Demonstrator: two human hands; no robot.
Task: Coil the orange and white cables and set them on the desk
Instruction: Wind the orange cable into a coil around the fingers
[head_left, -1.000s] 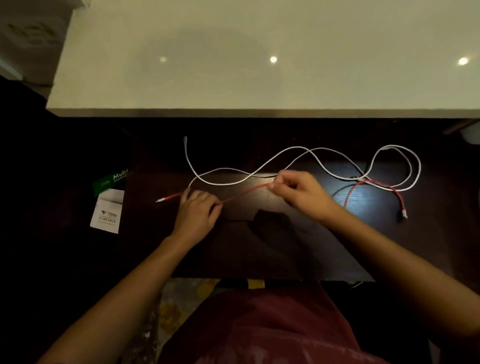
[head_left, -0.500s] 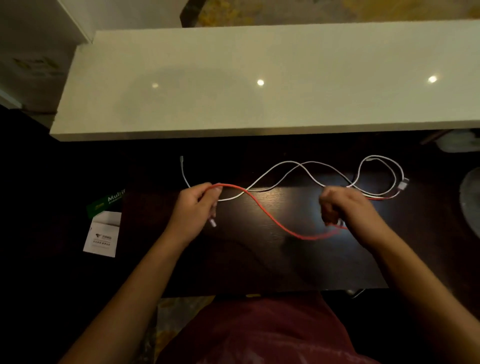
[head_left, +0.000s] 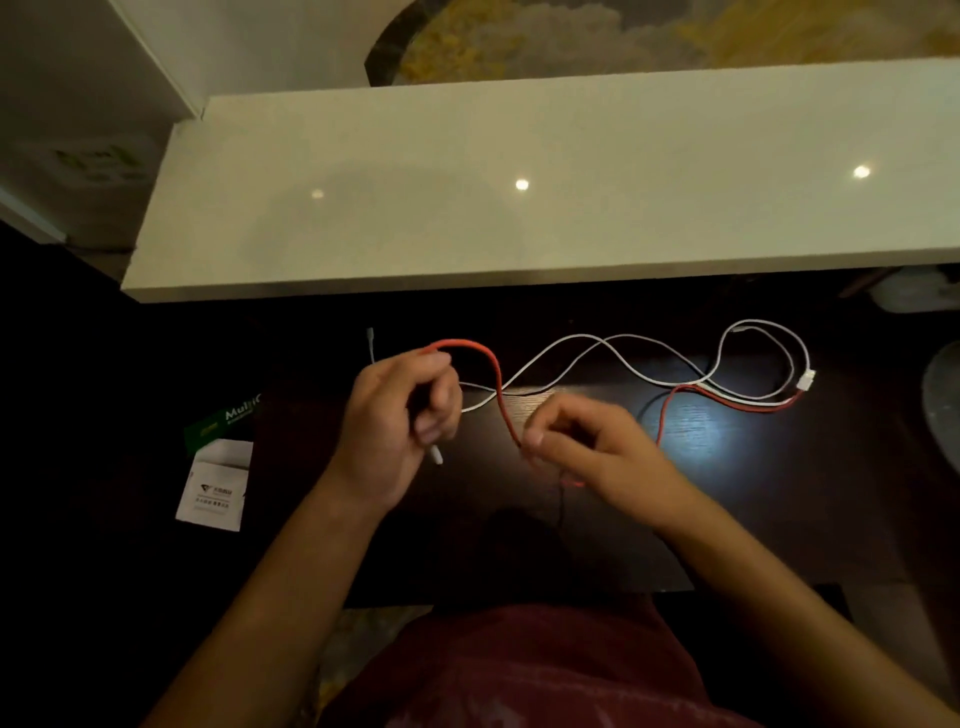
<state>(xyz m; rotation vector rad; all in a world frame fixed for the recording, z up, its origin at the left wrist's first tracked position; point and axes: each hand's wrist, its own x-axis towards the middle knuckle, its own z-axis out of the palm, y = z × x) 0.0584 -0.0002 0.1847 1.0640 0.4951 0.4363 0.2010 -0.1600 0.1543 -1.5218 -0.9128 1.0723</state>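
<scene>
My left hand (head_left: 400, 421) grips one end of the orange cable (head_left: 496, 384), whose white plug pokes out below my fingers. The cable arches up from that hand and drops to my right hand (head_left: 587, 447), which pinches it lower down. Beyond my right hand the orange cable runs right across the dark desk (head_left: 727, 493) to a white connector near the far right. The white cable (head_left: 613, 358) lies loose in wavy loops on the desk behind both hands, partly under the orange one.
A pale shelf (head_left: 519, 182) overhangs the back of the desk. At the left lie a green packet (head_left: 218, 423) and a white paper card (head_left: 213, 488). A round grey object (head_left: 943, 400) sits at the right edge.
My right hand moved left toward my left hand, drawing the orange cable into a tighter upright loop. The cable's far end slid along the desk. The view tilted up.
</scene>
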